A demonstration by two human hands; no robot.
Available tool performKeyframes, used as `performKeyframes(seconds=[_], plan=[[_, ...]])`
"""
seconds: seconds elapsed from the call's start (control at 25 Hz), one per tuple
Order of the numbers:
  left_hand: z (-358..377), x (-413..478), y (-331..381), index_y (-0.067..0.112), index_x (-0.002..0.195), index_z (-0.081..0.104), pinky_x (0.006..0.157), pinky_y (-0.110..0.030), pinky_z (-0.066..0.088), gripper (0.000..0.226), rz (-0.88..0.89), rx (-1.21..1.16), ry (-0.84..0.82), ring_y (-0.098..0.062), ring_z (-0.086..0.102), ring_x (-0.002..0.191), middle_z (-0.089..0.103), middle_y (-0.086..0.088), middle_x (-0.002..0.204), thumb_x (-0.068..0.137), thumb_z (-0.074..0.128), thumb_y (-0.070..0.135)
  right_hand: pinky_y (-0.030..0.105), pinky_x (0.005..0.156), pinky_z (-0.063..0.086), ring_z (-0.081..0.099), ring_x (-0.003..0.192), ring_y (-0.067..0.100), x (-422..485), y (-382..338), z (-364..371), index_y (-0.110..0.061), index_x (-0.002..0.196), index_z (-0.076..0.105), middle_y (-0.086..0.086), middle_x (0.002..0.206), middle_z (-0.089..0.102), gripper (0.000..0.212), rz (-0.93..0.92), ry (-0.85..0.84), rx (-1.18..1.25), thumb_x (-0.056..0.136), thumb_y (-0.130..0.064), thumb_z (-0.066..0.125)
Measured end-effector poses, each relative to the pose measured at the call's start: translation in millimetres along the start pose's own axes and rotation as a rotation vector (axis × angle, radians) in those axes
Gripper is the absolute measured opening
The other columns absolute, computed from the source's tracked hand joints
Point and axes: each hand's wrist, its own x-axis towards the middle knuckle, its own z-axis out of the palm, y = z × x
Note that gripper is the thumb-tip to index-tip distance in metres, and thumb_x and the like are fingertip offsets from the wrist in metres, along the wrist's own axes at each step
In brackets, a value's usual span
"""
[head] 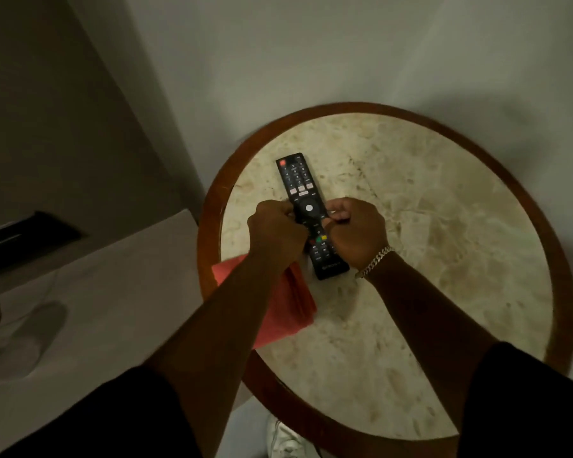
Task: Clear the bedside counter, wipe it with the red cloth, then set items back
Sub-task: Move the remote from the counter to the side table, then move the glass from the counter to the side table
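Observation:
A black remote control (298, 183) lies lengthwise on the round marble-topped bedside table (444, 226), left of its middle. My left hand (275, 226) and my right hand (354, 229) grip the remote's long edges from either side, fingers curled around it. A folded red cloth (291, 309) lies at the table's left front rim, partly under my left forearm and hanging a little over the edge.
The table has a dark wooden rim (209, 206) and stands against a pale wall. To the left is a bed with a light sheet (96, 309), a thin cable on it. A white shoe (285, 441) shows below the table.

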Motion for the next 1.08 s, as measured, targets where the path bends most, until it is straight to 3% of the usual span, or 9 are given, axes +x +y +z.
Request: performKeyframes(seconds=[0.24, 0.4, 0.52, 0.64, 0.76, 0.8, 0.88, 0.96, 1.08], plan=[[-34, -16, -6, 0.018, 0.085, 0.071, 0.086, -0.038, 0.056, 0.022, 0.03, -0.222, -0.03, -0.017, 0.066, 0.086, 0.069, 0.001, 0.084, 0.077, 0.061, 0.0, 0.026, 0.08, 0.046, 0.063, 0.092, 0.021, -7, -12, 14, -0.012, 0.103, 0.064, 0.008, 0.098, 0.069, 0.029, -0.008, 0.12, -0.051, 0.075, -0.005, 0.063], [-116, -41, -44, 0.011, 0.102, 0.07, 0.09, -0.025, 0.051, 0.03, 0.122, -0.32, 0.227, -0.01, 0.064, 0.093, 0.069, 0.003, 0.096, 0.078, 0.056, -0.001, 0.022, 0.08, 0.043, 0.055, 0.084, 0.012, -49, -91, 63, -0.011, 0.099, 0.063, 0.005, 0.097, 0.064, 0.027, -0.396, 0.259, 0.053, 0.072, -0.005, 0.061], [-198, -63, -104, 0.009, 0.105, 0.069, 0.091, -0.031, 0.053, 0.035, 0.108, -0.294, 0.484, -0.015, 0.066, 0.096, 0.071, -0.004, 0.103, 0.079, 0.051, -0.006, 0.028, 0.075, 0.053, 0.062, 0.074, 0.015, -102, -144, 136, -0.015, 0.094, 0.065, 0.004, 0.087, 0.068, 0.025, -0.408, -0.004, 0.223, 0.072, -0.003, 0.063], [-277, -92, -177, 0.013, 0.111, 0.065, 0.071, -0.014, 0.054, 0.033, 0.008, -0.155, 0.652, 0.001, 0.065, 0.079, 0.066, 0.001, 0.111, 0.085, 0.051, -0.003, 0.023, 0.07, 0.052, 0.061, 0.072, 0.014, -156, -174, 214, -0.017, 0.097, 0.064, -0.002, 0.082, 0.063, 0.029, -0.337, -0.4, 0.261, 0.072, -0.003, 0.07], [-319, -108, -250, 0.02, 0.121, 0.054, 0.074, -0.039, 0.06, 0.038, -0.206, -0.031, 0.675, -0.019, 0.069, 0.087, 0.057, 0.0, 0.122, 0.086, 0.057, 0.006, 0.018, 0.073, 0.048, 0.058, 0.088, 0.013, -197, -193, 278, -0.016, 0.113, 0.059, -0.002, 0.101, 0.062, 0.045, -0.354, -0.66, 0.154, 0.072, -0.007, 0.074], [-321, -110, -266, 0.021, 0.126, 0.05, 0.08, -0.045, 0.058, 0.043, -0.24, -0.007, 0.623, -0.026, 0.066, 0.097, 0.056, -0.004, 0.127, 0.085, 0.059, 0.009, 0.022, 0.077, 0.049, 0.058, 0.096, 0.014, -204, -198, 293, -0.016, 0.118, 0.057, 0.001, 0.109, 0.062, 0.05, -0.379, -0.683, 0.102, 0.072, -0.009, 0.074], [-315, -113, -284, 0.016, 0.132, 0.045, 0.085, -0.029, 0.053, 0.049, -0.231, -0.019, 0.505, -0.02, 0.058, 0.108, 0.057, -0.004, 0.127, 0.087, 0.061, 0.011, 0.033, 0.087, 0.052, 0.058, 0.105, 0.019, -215, -204, 315, -0.018, 0.122, 0.052, 0.003, 0.118, 0.062, 0.056, -0.445, -0.67, 0.026, 0.072, -0.013, 0.076], [-309, -116, -289, 0.011, 0.132, 0.047, 0.075, -0.008, 0.039, 0.05, -0.161, -0.05, 0.483, -0.007, 0.051, 0.103, 0.057, 0.006, 0.115, 0.085, 0.063, 0.006, 0.038, 0.09, 0.054, 0.06, 0.108, 0.023, -221, -204, 329, -0.019, 0.125, 0.049, 0.007, 0.119, 0.063, 0.06, -0.496, -0.632, 0.008, 0.072, -0.014, 0.077], [-303, -113, -287, 0.011, 0.122, 0.055, 0.065, -0.001, 0.038, 0.043, -0.098, -0.053, 0.57, -0.002, 0.051, 0.095, 0.055, 0.012, 0.102, 0.082, 0.065, 0.001, 0.036, 0.093, 0.054, 0.06, 0.113, 0.024, -222, -201, 330, -0.018, 0.133, 0.046, 0.01, 0.124, 0.063, 0.063, -0.526, -0.583, 0.029, 0.077, -0.011, 0.074]])
